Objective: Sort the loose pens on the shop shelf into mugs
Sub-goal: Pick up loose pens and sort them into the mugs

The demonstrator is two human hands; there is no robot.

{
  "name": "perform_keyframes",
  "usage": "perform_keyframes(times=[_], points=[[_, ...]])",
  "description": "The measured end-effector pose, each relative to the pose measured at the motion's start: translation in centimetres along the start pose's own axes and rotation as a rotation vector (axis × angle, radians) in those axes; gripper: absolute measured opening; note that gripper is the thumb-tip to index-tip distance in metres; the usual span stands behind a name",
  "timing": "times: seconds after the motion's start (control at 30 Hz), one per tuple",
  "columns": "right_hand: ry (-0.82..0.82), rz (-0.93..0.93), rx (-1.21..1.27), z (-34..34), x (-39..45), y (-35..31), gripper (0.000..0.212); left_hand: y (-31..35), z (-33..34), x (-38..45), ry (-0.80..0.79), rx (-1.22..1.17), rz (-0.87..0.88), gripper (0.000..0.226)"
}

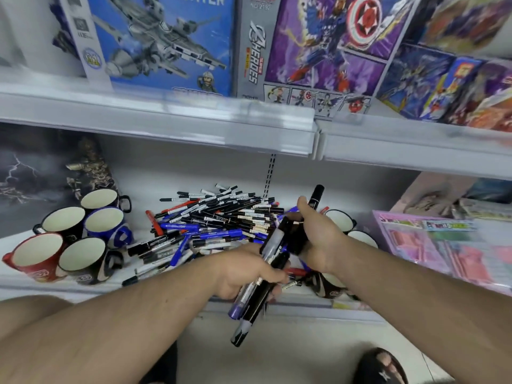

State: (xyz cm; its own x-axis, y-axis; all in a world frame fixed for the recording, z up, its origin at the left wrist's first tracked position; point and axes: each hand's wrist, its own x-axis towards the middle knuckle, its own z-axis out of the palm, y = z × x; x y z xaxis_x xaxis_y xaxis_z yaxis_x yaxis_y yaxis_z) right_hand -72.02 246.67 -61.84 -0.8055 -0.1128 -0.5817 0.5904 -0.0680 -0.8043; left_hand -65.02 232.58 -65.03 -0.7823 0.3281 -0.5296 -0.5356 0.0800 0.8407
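Observation:
A heap of loose pens (219, 217), black, blue and red, lies on the white lower shelf (16, 245). My left hand (243, 273) grips a bundle of thick markers (255, 297) that slants down past the shelf's front edge. My right hand (321, 236) holds a black marker (315, 196) pointing up, and its fingers also close on the top of the bundle. Several empty mugs stand at the left: a red mug (36, 259), a blue mug (106, 225) and black mugs (83, 259). More mugs (340, 220) stand behind my right hand, partly hidden.
An upper shelf (166, 120) overhangs the pens and carries toy boxes (166, 42). A pink packaged toy (443, 245) lies to the right. A dark box with a lightning picture (33, 176) stands behind the left mugs. My sandalled foot (382, 367) is on the floor.

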Motion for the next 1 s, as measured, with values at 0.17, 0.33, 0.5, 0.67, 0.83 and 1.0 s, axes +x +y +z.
perform_keyframes(times=[0.17, 0.33, 0.5, 0.67, 0.83, 1.0], points=[[0.062, -0.047, 0.053, -5.1, -1.2, -2.8, 0.044, 0.1, 0.5, -0.2, -0.061, -0.258, 0.018, 0.018], [-0.124, 0.088, 0.066, -5.8, -2.3, -1.5, 0.045, 0.1, 1.0, 0.9, -0.063, -0.525, 0.007, 0.015], [-0.207, 0.088, 0.179, -5.8, -3.4, -0.1, 0.011, 0.3, 0.8, 1.7, -0.005, -0.671, 0.078, 0.015], [-0.252, 0.133, 0.111, -7.9, -4.2, 1.0, 0.02, 0.6, 1.0, 2.6, 0.003, -0.749, 0.131, 0.019], [-0.223, 0.118, 0.127, -9.1, -4.0, 1.0, 0.025, 0.0, 1.5, 3.4, 0.013, -0.725, 0.097, 0.019], [-0.03, -0.078, -0.224, -11.8, -3.4, -0.8, 0.022, 0.8, 2.6, 4.5, 0.039, -0.708, 0.084, 0.013]])
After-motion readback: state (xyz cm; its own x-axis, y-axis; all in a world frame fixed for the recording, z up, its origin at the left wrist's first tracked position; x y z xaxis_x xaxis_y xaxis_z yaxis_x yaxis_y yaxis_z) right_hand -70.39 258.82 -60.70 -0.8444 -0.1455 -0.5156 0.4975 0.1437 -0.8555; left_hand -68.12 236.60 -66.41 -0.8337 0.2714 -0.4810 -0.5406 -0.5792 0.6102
